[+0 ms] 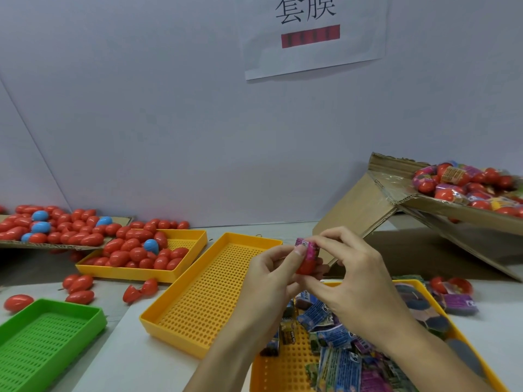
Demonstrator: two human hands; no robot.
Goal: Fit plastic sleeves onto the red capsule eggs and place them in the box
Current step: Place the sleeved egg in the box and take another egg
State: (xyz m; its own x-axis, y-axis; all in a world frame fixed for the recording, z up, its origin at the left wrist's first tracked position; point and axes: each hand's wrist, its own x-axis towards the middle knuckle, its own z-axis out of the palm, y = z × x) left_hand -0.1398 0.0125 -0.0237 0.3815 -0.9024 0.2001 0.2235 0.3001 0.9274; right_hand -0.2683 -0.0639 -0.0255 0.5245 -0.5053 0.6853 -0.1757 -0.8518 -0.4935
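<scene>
Above the trays, an egg is being pinched by both hands, its sleeve half on and liable to snag.

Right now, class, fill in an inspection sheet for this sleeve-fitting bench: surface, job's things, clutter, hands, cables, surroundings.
Surface: pale table, partly covered by trays.
Job's things: red capsule egg with pink sleeve partly on; loose sleeves in the near yellow tray; sleeved eggs in the cardboard box; bare eggs in the far yellow tray.
Clutter: stray eggs on the table; empty yellow tray; green tray.
Hands: left hand and right hand both hold the egg with their fingers.
Cables: nothing seen.
Surroundings: white wall, paper sign.
</scene>
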